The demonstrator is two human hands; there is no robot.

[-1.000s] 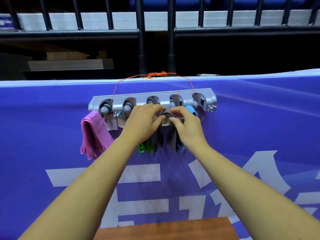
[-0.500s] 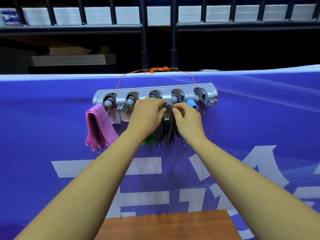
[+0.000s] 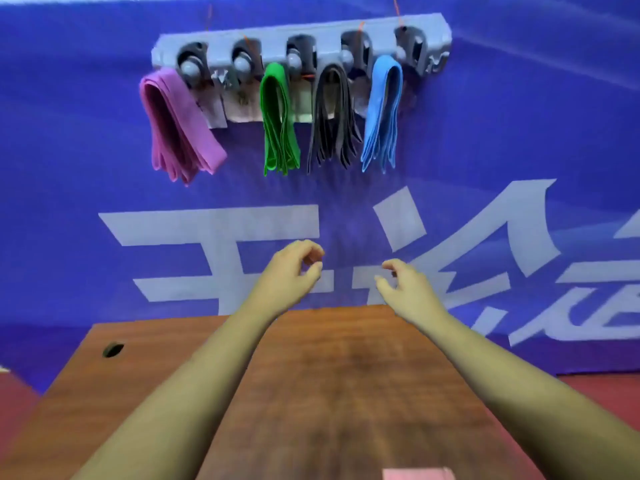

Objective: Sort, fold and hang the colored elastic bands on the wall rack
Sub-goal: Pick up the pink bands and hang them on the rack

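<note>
the blue banner (image 3: 104,237) with its white lettering fills most of the view, and the brown wooden surface (image 3: 346,393) runs from the middle down to 6 o'clock, with a small dark hole (image 3: 112,349) toward 8 o'clock. half a second ago both hands were up at the wall rack (image 3: 270,34), working the black band (image 3: 332,116) onto its hook. now they have dropped away and hang over the far edge of the surface. the left hand (image 3: 289,275) sits just at 9 o'clock of the right hand (image 3: 403,284). both have loosely curled fingers and hold nothing. the head has tipped down too, so the railing above is gone and the rack sits at 12 o'clock. the black band hangs there unaided, folded, between the green band (image 3: 277,119) at its 9 o'clock and the blue band (image 3: 382,109) at its 3 o'clock. the pink band (image 3: 176,126) is at the rack's far 9 o'clock end. that reads as the black band's hanging step finished, with four colours up. the frame is smeared by motion, so how each band catches its hook is hard to make out, and the pale tags (image 3: 242,109) behind them cannot be read. the rack's top edge and the orange string (image 3: 397,8) are cut off at 12 o'clock. a pink scrap (image 3: 417,474) at the 6 o'clock edge is cropped, and whether it is another band cannot be told.
</note>
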